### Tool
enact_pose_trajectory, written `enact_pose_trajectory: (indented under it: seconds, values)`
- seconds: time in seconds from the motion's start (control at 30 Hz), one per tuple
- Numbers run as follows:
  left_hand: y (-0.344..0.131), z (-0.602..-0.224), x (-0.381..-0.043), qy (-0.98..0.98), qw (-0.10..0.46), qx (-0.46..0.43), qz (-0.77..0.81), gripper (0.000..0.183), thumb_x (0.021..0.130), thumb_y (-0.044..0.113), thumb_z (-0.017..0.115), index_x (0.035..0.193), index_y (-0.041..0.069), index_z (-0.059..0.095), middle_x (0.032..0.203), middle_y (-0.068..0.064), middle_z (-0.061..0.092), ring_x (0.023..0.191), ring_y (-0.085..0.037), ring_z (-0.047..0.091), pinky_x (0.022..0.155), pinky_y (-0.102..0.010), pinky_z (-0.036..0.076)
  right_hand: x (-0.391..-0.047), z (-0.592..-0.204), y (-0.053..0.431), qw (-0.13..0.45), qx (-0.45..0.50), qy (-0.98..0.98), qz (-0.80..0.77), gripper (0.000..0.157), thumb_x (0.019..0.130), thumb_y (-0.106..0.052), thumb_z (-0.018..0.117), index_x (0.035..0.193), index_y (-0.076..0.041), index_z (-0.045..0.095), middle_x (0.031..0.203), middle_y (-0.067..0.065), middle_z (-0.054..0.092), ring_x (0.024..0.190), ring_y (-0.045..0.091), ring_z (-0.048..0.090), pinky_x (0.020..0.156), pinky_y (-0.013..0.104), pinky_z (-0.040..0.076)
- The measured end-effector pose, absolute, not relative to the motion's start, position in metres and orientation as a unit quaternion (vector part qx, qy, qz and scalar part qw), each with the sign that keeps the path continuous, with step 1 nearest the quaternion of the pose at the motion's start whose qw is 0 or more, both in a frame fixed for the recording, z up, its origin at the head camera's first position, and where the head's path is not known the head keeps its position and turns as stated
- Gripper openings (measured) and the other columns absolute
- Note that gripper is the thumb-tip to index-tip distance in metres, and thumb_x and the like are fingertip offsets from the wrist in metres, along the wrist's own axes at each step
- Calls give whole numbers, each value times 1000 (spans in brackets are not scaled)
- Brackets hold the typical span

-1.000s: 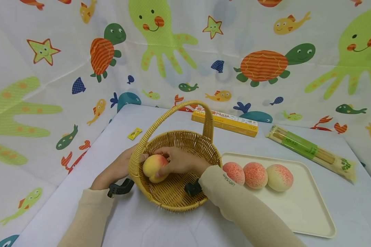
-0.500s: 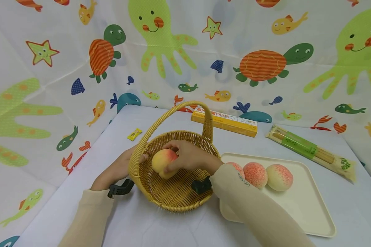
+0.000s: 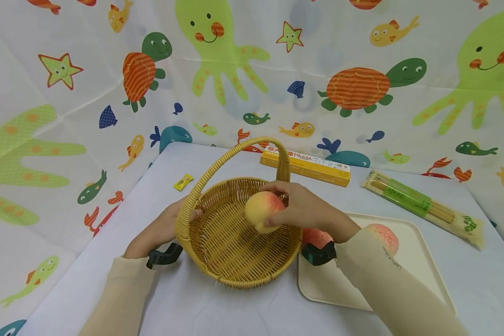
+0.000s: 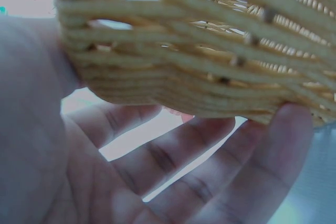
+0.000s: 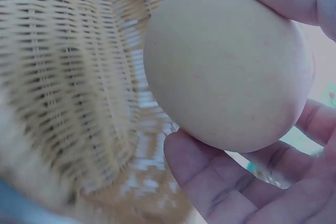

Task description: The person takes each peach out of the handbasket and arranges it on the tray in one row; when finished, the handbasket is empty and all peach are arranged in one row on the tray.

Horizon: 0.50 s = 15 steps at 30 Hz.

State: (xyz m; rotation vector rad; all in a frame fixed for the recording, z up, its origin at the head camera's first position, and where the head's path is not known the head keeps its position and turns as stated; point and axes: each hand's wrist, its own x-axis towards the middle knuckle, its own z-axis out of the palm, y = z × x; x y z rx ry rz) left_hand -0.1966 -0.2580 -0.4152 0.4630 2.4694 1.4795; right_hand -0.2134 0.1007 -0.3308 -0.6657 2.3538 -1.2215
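My right hand grips a yellow-and-red peach over the right part of the wicker basket. In the right wrist view the thumb and fingers curl round the pale side of the peach. At the basket's left side, under its tall handle, my left hand holds the rim, its thumb showing on the inner side. Up close in the left wrist view, the fingers spread along the outside of the woven wall. The basket's inside shows bare weave.
A cream tray stands to the basket's right, with a red peach and a paler peach partly behind the right arm. Behind lie an orange pasta box, a noodle packet and a small yellow sachet.
My right hand has lifted the peach from the left part of the basket and carried it right, toward the rim beside the tray. The left hand and basket have stayed put.
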Motion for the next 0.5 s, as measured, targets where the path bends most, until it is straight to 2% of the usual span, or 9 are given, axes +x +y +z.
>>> enact_pose_trajectory:
  seconds: [0.27,0.5]
  values:
    - [-258,-415,-197,835,114,160,513,48,108,26,56,150,5,47,124,-20,65,98,-26,65,85,-39,55,-201,-323,141,167,-202,850,-456,66,81,-28,87,141,-23,60,127,5,65,107,30,65,81,39,59]
    - [-257,-414,-197,832,120,157,518,49,108,25,55,151,4,45,124,-22,65,96,-26,66,82,-37,56,-189,-324,179,137,-170,865,-452,66,83,-25,85,143,-20,58,130,7,65,105,29,65,83,40,57]
